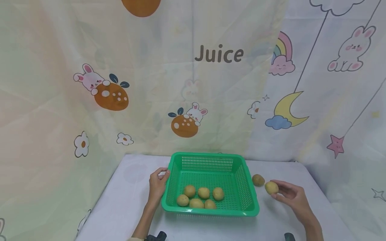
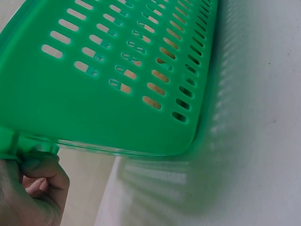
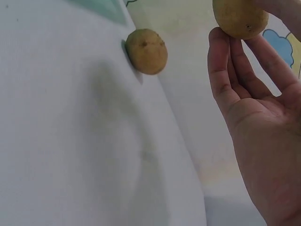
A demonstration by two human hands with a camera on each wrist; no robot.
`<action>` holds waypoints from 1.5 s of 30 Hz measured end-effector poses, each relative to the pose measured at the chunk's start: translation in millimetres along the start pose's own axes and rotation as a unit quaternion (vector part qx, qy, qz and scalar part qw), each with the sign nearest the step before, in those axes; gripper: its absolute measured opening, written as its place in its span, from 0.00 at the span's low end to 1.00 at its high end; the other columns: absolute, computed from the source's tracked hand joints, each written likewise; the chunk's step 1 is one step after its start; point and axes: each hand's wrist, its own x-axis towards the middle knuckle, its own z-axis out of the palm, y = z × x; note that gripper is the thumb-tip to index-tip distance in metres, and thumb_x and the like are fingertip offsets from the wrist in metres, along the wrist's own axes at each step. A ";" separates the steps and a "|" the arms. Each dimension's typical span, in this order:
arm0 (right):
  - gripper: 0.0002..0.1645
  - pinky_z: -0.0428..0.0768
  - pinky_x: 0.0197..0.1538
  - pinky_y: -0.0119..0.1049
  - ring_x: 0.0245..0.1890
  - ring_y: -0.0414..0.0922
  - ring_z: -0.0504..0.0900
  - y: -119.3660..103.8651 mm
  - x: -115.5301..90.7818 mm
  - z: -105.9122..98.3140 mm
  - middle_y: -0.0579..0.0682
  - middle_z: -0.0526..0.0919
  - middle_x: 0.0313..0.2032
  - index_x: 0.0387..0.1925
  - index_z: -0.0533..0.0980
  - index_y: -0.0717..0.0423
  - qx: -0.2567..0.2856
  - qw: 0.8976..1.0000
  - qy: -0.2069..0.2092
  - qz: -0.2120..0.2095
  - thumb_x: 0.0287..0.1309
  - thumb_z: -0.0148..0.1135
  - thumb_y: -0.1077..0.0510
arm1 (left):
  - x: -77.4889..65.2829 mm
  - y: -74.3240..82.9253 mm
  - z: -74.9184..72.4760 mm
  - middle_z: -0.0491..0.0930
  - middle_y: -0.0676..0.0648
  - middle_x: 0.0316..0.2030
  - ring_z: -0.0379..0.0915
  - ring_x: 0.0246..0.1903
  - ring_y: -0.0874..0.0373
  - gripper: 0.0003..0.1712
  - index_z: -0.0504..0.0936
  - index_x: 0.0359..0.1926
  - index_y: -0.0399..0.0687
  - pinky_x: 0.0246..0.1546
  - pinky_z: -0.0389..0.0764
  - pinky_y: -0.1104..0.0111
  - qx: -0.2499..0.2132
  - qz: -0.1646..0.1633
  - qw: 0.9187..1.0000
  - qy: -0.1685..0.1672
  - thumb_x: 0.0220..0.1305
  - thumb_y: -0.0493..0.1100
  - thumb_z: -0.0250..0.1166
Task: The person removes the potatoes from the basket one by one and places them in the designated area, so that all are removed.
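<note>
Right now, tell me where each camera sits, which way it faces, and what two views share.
Head: worn on the head, facing forward and down at the green basket; the left hand, right hand and forearms show.
Left wrist: worn on that wrist, facing the basket's slotted side; part of the left hand shows at lower left.
Right wrist: worn on that wrist, facing the held potato and the nearby potato; the right hand shows.
Shared: head and right wrist views both show those two potatoes.

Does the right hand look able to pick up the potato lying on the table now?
Probably not yet: that potato lies close by, but the right hand holds another potato.
</note>
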 end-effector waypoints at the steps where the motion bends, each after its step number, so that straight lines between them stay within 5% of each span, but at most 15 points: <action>1: 0.31 0.86 0.57 0.24 0.54 0.29 0.89 0.6 1.1 -1.8 0.32 0.91 0.55 0.65 0.76 0.77 -0.003 1.000 0.001 0.002 0.62 0.73 0.75 | 0.3 0.3 0.2 0.91 0.35 0.29 0.85 0.22 0.56 0.17 0.84 0.59 0.32 0.23 0.82 0.70 0.000 0.001 1.000 0.000 0.83 0.43 0.63; 24: 0.30 0.86 0.56 0.25 0.54 0.27 0.89 35.5 19.1 -29.4 0.26 0.89 0.55 0.69 0.76 0.70 -0.011 0.999 -0.002 0.050 0.67 0.73 0.69 | 3.1 -0.3 -1.3 0.91 0.35 0.28 0.85 0.21 0.56 0.17 0.85 0.59 0.33 0.22 0.82 0.70 0.009 -0.002 1.000 0.006 0.82 0.42 0.63; 45: 0.41 0.83 0.53 0.19 0.51 0.16 0.81 53.8 26.6 -35.0 0.11 0.80 0.50 0.73 0.73 0.69 -0.115 0.987 0.024 0.111 0.68 0.78 0.52 | 1.0 1.6 -1.4 0.91 0.37 0.28 0.85 0.21 0.57 0.17 0.85 0.59 0.33 0.23 0.82 0.70 0.006 -0.006 1.000 0.001 0.82 0.43 0.64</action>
